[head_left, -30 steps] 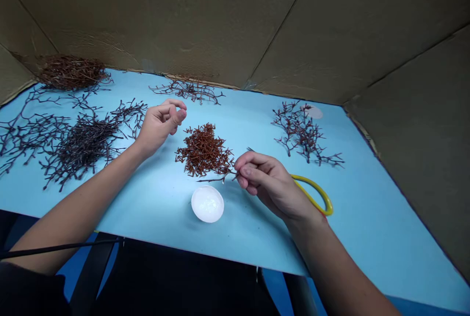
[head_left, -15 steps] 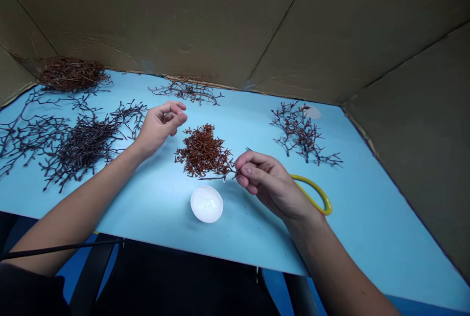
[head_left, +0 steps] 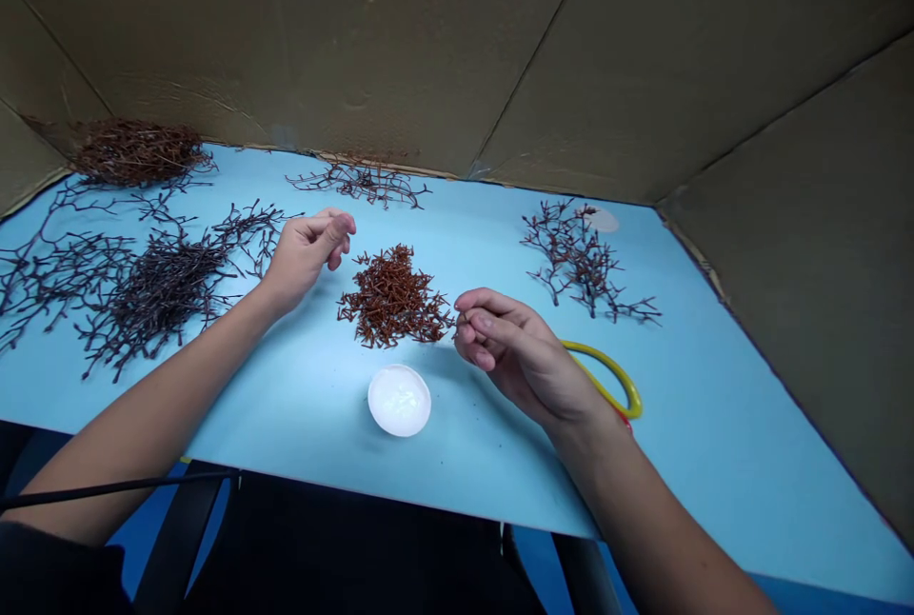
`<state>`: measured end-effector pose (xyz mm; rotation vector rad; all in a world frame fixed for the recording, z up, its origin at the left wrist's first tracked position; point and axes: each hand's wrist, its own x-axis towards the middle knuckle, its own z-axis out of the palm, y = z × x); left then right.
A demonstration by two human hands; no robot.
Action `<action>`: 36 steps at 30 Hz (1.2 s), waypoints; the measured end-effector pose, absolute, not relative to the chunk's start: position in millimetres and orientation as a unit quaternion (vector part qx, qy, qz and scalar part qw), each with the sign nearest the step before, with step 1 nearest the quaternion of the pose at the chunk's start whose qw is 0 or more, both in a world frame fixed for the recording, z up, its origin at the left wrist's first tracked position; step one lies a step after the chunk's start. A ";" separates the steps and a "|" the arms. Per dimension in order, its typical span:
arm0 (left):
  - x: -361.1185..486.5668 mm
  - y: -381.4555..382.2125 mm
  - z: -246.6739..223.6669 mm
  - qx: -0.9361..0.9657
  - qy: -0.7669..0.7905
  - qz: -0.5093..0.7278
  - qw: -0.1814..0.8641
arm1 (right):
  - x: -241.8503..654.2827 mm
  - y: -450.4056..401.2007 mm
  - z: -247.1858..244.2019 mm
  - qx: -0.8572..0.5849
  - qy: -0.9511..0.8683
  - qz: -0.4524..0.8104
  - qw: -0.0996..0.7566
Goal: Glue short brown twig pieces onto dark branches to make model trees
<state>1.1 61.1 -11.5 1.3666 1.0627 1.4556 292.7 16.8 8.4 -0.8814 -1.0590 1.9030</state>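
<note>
My left hand (head_left: 308, 253) hovers left of the pile of short reddish-brown pieces (head_left: 394, 299), its thumb and fingers closed together; whether something small is between them cannot be made out. At the right edge of that pile, my right hand (head_left: 510, 348) pinches something small and thin, mostly hidden by the fingers. A white bowl (head_left: 399, 401) with shiny clear contents stands in front of the pile. Left of my left hand lies a heap of dark branching twigs (head_left: 168, 282). More dark twigs (head_left: 582, 263) lie beyond my right hand.
A yellow ring-shaped object (head_left: 621, 377) lies partly behind my right wrist. Thin branched twigs (head_left: 364, 182) lie at the back, and a reddish-brown tangle (head_left: 139, 153) at the back left. A white round piece (head_left: 602, 219) is at back right. Cardboard walls (head_left: 400, 44) enclose the blue table (head_left: 714, 444).
The long twig that stuck out leftward from my right hand no longer shows. My left thumb and fingers have come together, and that hand has shifted slightly.
</note>
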 end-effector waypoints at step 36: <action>-34.6 65.1 5.8 0.664 0.531 0.517 0.097 | 288.9 21.9 6.4 -0.393 -0.376 0.697 0.467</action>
